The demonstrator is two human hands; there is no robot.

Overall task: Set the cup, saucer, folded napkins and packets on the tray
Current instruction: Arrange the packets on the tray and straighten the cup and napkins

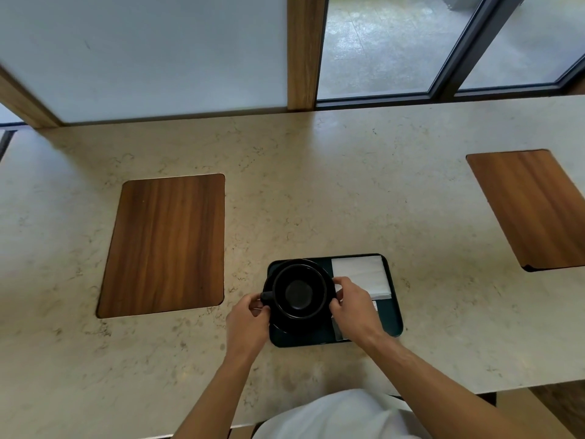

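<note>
A dark green tray (395, 315) lies on the stone counter just in front of me. On its left half a black cup (299, 293) stands on a black saucer (294, 324), handle pointing left. My left hand (248, 318) pinches the saucer's left edge by the cup handle. My right hand (351, 304) grips the saucer's right edge. Folded white napkins (361, 274) lie on the tray's far right part. A packet (340, 331) shows partly under my right wrist; the rest of it is hidden.
Two wooden inlays sit in the counter, one (164, 245) to the left of the tray and one (531, 210) at the far right. A window wall with a wooden post (302, 52) runs along the counter's far edge. The counter's near edge is by my lap.
</note>
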